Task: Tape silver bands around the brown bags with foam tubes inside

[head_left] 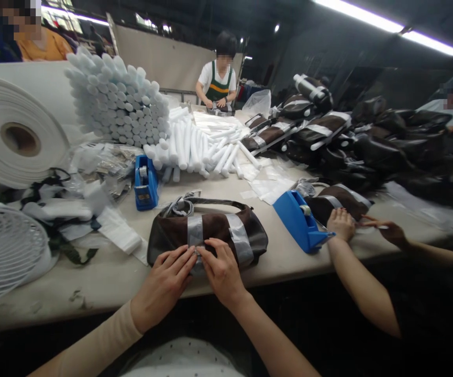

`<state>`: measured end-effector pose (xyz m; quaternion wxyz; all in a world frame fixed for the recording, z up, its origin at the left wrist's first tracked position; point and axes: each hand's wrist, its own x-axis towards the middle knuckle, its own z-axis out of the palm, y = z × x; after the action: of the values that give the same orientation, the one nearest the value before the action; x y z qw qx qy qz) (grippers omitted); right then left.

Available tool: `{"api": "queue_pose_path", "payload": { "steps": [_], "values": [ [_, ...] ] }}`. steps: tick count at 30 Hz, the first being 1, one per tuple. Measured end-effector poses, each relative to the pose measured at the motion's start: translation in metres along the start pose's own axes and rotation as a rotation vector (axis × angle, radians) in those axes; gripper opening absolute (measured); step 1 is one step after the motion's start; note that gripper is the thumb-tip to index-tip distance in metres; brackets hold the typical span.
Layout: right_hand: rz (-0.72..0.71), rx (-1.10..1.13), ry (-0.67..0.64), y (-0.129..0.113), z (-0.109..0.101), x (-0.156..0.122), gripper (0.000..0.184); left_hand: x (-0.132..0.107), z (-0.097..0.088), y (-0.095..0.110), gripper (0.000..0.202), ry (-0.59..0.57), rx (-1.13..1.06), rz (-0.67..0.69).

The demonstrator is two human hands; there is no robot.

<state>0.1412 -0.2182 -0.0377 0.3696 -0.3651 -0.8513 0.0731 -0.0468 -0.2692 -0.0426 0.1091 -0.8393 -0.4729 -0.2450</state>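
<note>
The brown handbag lies at the near edge of the worktable; the flat left hand seemingly steadies it, gripping nothing; whether the half-curled right hand pinches its grey strip, I cannot tell.

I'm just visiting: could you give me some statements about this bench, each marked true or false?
1. The left hand and right hand both touch the nearest bag. True.
2. Both tape dispensers are red. False: the left dispenser and right dispenser are blue.
3. The big white roll is left of the bundled white rods. True.
4. The nearest bag has no strips across it. False: grey strips cross it.
</note>
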Motion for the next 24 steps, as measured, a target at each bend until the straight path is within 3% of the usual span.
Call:
{"api": "queue_pose_path", "payload": {
  "steps": [5, 16, 20, 24],
  "values": [
    [-0.064, -0.051, -0.067, 0.003, -0.002, -0.002, 0.034, -0.005, 0.002, 0.001, 0.042, -0.035, 0.029, -0.021],
    [-0.070, -0.001, -0.059, 0.007, -0.001, -0.004, 0.031, -0.005, -0.002, 0.000, 0.042, -0.060, -0.021, -0.047],
    [-0.050, 0.028, -0.073, 0.006, -0.002, -0.003, 0.032, 0.003, -0.013, -0.015, 0.050, -0.100, -0.128, -0.018],
    [-0.025, 0.047, -0.089, 0.006, -0.001, -0.002, 0.033, 0.014, -0.019, -0.039, 0.041, -0.202, -0.180, 0.098]
  ]
}}
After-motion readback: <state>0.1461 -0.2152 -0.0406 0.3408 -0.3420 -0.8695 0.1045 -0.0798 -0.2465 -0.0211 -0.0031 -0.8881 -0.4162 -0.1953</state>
